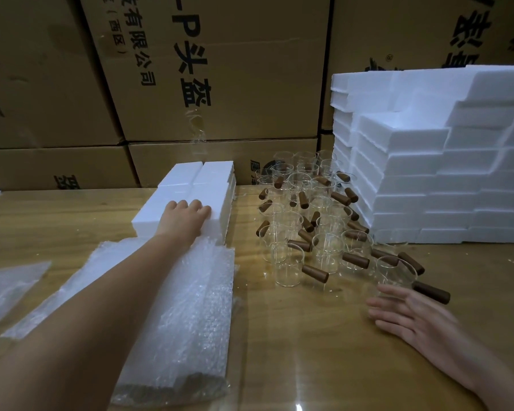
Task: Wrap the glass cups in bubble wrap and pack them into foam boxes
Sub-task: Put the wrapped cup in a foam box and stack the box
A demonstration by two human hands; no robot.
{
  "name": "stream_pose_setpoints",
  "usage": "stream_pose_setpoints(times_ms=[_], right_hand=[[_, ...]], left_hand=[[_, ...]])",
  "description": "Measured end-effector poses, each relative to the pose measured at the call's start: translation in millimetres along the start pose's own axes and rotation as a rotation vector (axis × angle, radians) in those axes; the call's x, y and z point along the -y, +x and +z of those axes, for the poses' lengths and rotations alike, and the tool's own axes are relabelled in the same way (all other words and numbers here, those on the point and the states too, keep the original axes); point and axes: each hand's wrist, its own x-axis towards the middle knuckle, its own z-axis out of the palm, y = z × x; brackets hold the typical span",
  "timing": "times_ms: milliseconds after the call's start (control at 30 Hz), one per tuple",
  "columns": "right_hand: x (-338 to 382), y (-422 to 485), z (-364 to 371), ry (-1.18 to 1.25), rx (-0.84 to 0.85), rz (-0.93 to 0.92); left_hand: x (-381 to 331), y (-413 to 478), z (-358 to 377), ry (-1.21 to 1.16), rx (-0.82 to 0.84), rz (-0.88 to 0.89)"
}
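Head view: left grip curls over the box at 10 o'clock, while right grip, spread and empty, nears the cup at 4 o'clock, which looks light, slick and fragile, likely safest taken by its handle.

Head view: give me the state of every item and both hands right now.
glass cups: upright, unwrapped, clustered on the table.
foam boxes: closed, grouped left of the cups.
foam stack: piled high at right.
bubble wrap: flat pile under the left forearm.
left hand: resting on the foam boxes, fingertips hidden.
right hand: open, fingers spread, beside the nearest cup; contact unclear.
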Motion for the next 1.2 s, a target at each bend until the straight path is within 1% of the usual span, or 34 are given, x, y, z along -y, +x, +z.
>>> stream_pose_setpoints(times_ms=[167, 300, 367, 433, 500, 600, 667, 767, 800, 867, 933, 1000, 1067, 1133, 1200], right_hand=[[-2, 4, -5, 0.015, -0.003, 0.016], [-3, 4, -6, 0.019, -0.007, 0.018], [-2, 3, -3, 0.025, 0.0, 0.015], [1, 2, -1, 0.023, 0.002, 0.013], [4, 0, 2, 0.022, 0.005, 0.016], [6, -2, 6, 0.022, -0.005, 0.015], [6, -3, 8, -0.008, -0.022, 0.004], [4, -4, 15, -0.087, -0.078, -0.021], [3, -5, 18, -0.112, -0.098, -0.03], [2, -7, 24, -0.162, -0.135, -0.048], [0, -10, 30, -0.241, -0.156, -0.075], [-2, -11, 34, -0.347, -0.169, -0.102], [-5, -12, 37, -0.444, -0.165, -0.122], [-6, -12, 40, -0.535, -0.155, -0.133], [-5, -13, 42, -0.585, -0.148, -0.136]], left_hand=[[-2, -1, -2, 0.063, -0.002, 0.009], [-5, -2, -3, 0.056, 0.018, 0.004], [-2, -1, -6, 0.012, 0.06, 0.001], [2, 0, -14, -0.14, 0.136, -0.014], [3, -3, -29, -0.418, 0.164, -0.065], [-4, -16, -64, -0.777, 0.036, -0.139], [-15, -30, -93, -0.991, -0.076, -0.137], [-48, -62, -133, -1.259, -0.212, -0.06], [-62, -74, -142, -1.334, -0.233, -0.019], [-94, -99, -148, -1.491, -0.221, 0.063], [-126, -123, -142, -1.563, -0.221, 0.082], [-153, -142, -127, -1.572, -0.22, 0.008], [-175, -155, -109, -1.584, -0.16, -0.074], [-191, -162, -96, -1.56, -0.101, -0.106], [-200, -163, -86, -1.559, -0.089, -0.158]])
